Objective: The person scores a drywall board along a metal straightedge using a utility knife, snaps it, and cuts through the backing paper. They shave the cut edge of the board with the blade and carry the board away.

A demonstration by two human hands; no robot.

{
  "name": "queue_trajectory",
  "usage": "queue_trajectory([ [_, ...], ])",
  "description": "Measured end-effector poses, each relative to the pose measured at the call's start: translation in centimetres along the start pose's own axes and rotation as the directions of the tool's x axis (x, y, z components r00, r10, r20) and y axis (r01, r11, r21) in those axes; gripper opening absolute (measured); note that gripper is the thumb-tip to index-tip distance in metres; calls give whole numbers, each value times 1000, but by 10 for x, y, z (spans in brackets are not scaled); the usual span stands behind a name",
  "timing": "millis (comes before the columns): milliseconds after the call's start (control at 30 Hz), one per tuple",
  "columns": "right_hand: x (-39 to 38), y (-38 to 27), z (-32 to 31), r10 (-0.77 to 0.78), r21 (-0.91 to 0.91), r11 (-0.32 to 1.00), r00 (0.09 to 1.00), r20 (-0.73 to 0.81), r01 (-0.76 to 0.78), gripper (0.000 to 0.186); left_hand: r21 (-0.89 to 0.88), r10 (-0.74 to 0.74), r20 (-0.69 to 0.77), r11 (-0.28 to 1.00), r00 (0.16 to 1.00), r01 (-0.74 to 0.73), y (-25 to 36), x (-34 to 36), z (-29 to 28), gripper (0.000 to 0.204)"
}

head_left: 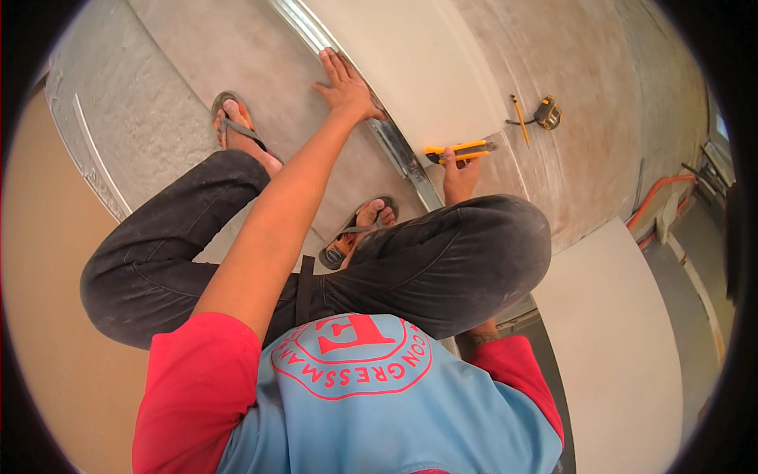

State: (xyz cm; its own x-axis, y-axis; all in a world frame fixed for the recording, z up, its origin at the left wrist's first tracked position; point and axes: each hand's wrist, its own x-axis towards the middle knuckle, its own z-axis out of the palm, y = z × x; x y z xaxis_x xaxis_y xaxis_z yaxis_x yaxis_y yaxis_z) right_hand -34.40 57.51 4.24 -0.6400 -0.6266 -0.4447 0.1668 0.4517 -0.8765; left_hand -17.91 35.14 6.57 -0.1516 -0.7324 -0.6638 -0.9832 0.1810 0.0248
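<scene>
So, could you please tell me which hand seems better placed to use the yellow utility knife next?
Probably the right hand: it holds the yellow utility knife, while the left hand is spread farther off, at the metal channel.

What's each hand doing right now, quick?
Left hand: open, fingers spread, at the metal strip.
Right hand: closed, holding the yellow cutter.

A yellow pencil (522, 125) lies on a dusty brownish surface (588, 186), just beside a black-and-yellow tape measure (548, 113) with a dark strap. Farther right, an orange cord (662, 181) curves near a pale panel (620, 332); a tan sheet (63, 316) spans the left side.
</scene>
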Motion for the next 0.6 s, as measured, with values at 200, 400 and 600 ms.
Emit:
queue_trajectory([
  [200, -3, 3, -6, 60, -130, 990, 997, 56, -52, 38, 23, -8, -2, 1000, 1000, 9, -1, 3, 4, 154],
  [400, 5, -5, -5, 61, 34, 998, 997, -39, -59, 34, 49, 11, 1, 999, 1000, -11, -1, 8, -7, 154],
  [600, -12, 3, 1, -61, 207, 978, 981, 185, 22, 53, -85, -11, -33, 996, 999, 9, -13, 3, 16, 147],
])
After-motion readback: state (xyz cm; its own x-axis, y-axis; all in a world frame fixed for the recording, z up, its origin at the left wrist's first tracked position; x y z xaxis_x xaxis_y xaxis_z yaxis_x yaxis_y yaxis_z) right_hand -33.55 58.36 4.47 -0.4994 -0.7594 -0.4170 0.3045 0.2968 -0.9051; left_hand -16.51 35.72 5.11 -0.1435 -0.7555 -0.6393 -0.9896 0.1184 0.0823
